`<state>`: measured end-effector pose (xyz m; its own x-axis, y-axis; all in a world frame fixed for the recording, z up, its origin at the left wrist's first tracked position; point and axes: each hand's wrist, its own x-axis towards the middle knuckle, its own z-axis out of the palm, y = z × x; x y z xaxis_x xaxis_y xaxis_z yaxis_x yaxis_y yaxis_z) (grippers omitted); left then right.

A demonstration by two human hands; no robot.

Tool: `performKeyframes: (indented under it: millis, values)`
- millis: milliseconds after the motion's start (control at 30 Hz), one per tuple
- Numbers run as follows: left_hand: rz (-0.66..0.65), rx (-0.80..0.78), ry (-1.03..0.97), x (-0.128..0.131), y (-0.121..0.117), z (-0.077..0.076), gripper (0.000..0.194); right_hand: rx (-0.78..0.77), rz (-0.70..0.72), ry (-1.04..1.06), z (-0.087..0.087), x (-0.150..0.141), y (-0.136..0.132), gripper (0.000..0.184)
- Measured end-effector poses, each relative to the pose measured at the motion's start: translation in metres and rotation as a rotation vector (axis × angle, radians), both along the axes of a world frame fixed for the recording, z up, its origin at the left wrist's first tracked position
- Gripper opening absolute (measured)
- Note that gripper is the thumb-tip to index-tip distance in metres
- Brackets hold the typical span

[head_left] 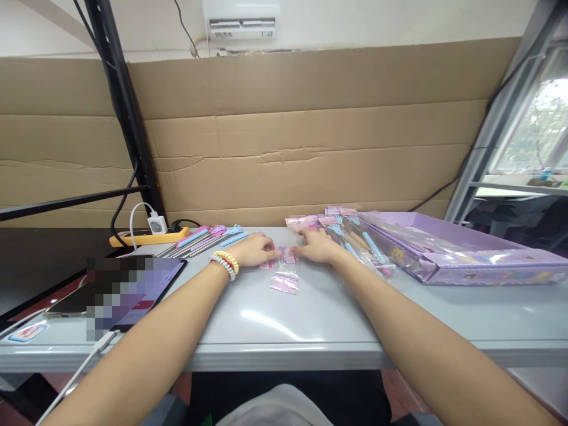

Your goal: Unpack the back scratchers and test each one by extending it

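Note:
A small clear plastic bag (286,273) with pink printed ends lies on the table between my hands. My left hand (252,248) has its fingers curled and closed on the bag's upper left edge. At the bag's upper right, my right hand (317,245) pinches the edge between thumb and fingers. Another pink printed piece shows partly under my left fingertips. Beyond my left wrist lie several loose back scratchers (206,236) with metal rods and pink or blue hand-shaped ends. Packed back scratchers (361,242) in clear bags with pink headers lie beside my right hand.
A purple box (492,269) stands on the right, clear plastic over it. On the left are a tablet (151,290), a yellow power strip (151,236) with a white charger (157,223), and cables. A cardboard panel (310,136) rises behind the grey table (284,328).

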<state>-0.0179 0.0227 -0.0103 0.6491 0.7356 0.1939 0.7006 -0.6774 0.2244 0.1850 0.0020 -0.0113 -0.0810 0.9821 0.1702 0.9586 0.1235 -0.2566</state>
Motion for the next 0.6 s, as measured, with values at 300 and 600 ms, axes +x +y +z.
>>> performKeyframes:
  millis: [300, 600]
  values:
    - [0.049, -0.025, 0.026, 0.017, 0.001, -0.013, 0.058, -0.052, 0.084, -0.067, -0.003, 0.0, 0.003, 0.069]
    - [0.001, -0.196, -0.196, 0.022, -0.003, -0.013, 0.021, 0.106, 0.202, 0.235, -0.012, 0.003, 0.012, 0.063]
